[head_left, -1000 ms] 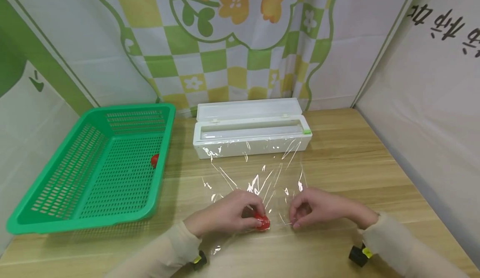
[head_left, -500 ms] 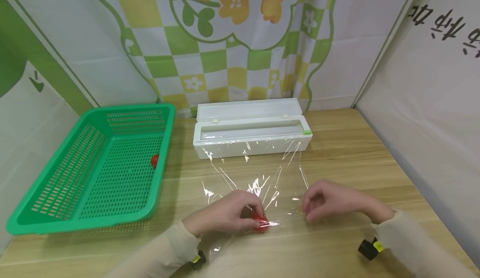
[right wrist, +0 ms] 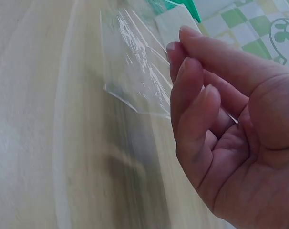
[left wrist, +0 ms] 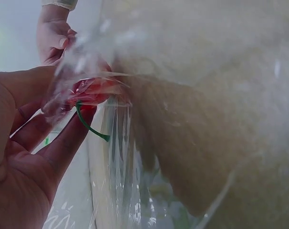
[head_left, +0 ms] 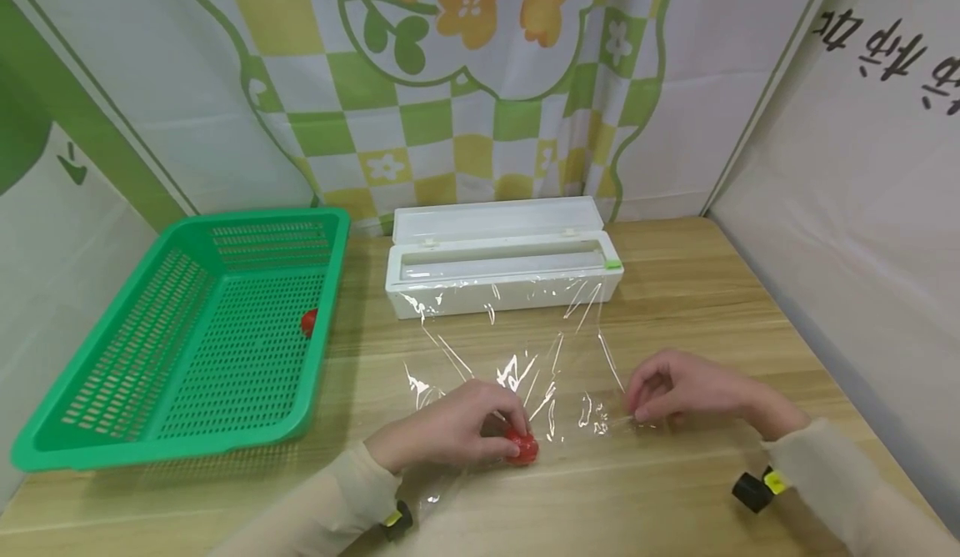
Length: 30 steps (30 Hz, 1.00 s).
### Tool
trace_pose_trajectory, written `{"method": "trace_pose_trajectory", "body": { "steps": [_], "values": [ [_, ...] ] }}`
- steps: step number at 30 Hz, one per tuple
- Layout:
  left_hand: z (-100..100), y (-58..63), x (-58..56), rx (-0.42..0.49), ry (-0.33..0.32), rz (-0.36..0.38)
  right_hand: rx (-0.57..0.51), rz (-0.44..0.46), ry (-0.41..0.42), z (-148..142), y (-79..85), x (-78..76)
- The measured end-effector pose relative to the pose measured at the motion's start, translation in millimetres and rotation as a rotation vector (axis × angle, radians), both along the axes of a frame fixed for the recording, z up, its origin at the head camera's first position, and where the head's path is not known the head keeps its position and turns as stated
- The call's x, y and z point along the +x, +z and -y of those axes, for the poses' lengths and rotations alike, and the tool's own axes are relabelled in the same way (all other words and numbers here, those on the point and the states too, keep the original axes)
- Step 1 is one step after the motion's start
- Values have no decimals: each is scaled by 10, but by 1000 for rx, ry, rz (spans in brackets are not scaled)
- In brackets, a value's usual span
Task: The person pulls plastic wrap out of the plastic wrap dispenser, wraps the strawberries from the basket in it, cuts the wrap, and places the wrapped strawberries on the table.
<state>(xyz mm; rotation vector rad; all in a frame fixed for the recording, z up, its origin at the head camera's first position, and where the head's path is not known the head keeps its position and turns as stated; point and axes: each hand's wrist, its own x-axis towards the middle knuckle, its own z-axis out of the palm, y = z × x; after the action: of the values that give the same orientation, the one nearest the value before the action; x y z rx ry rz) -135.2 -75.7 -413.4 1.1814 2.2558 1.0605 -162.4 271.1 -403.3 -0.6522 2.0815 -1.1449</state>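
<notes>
My left hand [head_left: 471, 425] pinches a small red fruit-like piece [head_left: 522, 447] between thumb and fingers, low over the table. Clear cling film [head_left: 517, 373] lies around it, and in the left wrist view the piece [left wrist: 94, 90] shows a thin curved green stem, with film gathered in folds beside it. My right hand [head_left: 686, 390] pinches the film's right edge with its fingertips, off to the right. In the right wrist view the film [right wrist: 139, 62] runs behind the fingers. The film stretches back to a white dispenser box [head_left: 502, 290] with its lid raised.
A green plastic basket [head_left: 321, 357] stands at the left, with another red piece [head_left: 308, 322] inside near its right wall. A patterned curtain [head_left: 480, 123] hangs behind the wooden table [head_left: 697, 290]. Fabric walls close off both sides.
My right hand has moved to the right and slightly back, and the film's right side is drawn out with it. My left hand stays in place on the red piece.
</notes>
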Motion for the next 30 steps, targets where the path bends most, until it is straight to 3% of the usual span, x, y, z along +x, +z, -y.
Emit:
{"method": "trace_pose_trajectory", "body": {
  "steps": [4,11,16,22,30],
  "values": [
    [-6,-4,-11,2,3,3,60,-43,-44,-39,34,-32],
    [0,-8,-6,1,8,10,101,-240,-122,112,123,-45],
    [26,1,-1,1,23,2,35,-379,-59,548,168,97],
    [44,6,-8,-5,33,-17,12,-542,32,1024,57,267],
    [52,7,13,-40,80,-14,28,-546,43,1235,-94,332]
  ]
}}
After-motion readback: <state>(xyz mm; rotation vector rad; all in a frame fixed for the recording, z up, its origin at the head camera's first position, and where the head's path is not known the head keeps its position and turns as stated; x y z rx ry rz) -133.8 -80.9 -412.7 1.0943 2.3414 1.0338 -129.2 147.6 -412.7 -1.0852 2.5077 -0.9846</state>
